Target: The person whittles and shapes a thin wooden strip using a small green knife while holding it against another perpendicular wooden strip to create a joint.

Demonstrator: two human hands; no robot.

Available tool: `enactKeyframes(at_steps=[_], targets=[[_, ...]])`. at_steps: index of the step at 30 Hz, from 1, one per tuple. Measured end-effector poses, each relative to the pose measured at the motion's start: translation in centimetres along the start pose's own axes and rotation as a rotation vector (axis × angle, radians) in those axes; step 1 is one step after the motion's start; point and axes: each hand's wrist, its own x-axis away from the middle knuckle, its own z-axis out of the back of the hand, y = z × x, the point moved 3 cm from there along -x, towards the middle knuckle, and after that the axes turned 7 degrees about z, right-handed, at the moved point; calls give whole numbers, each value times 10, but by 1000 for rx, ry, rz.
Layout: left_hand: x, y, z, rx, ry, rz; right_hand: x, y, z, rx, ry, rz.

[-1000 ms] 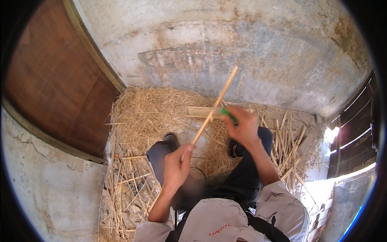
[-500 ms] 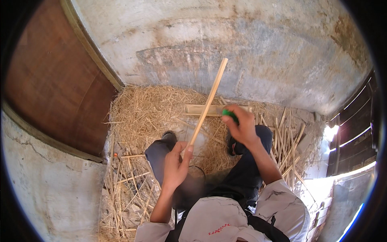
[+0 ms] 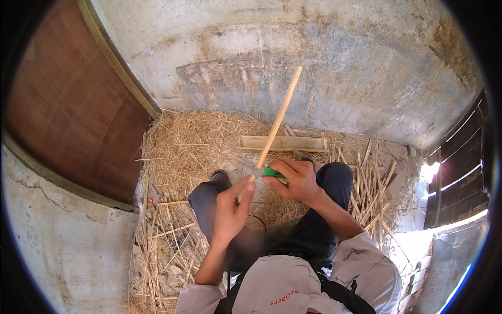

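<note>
Between thumb and fingers, my left hand pinches the near end of a long pale bamboo strip, which slants up and away to the right. My right hand is closed round the green handle of a knife. Its short greyish blade lies against the strip, just beyond my left fingertips. The blade's exact contact with the wood is too small to make out. Both hands are close together above the gap between my bent knees.
A split bamboo piece lies across the shavings near the far wall. Curly shavings heap up at the far left. Loose strips lie to my right, and more sticks to my left. A brown door panel stands at the left.
My right hand has come down and left with the knife, bringing its blade onto the strip near my left fingers. The strip's far end has shifted slightly up and right.
</note>
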Motion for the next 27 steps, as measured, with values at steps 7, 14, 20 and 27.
enactKeyframes(at_steps=[7,14,20,27], targets=[[0,2,3,-33,51,-65,-5,-3,5,73,-7,-5],[4,6,2,-66,50,-55,-7,0,5,84,-6,5],[10,9,4,-75,33,22,-3,5,11,92,10,-55],[35,-5,9,-105,-3,-5,-9,100,66,177,237,-506]])
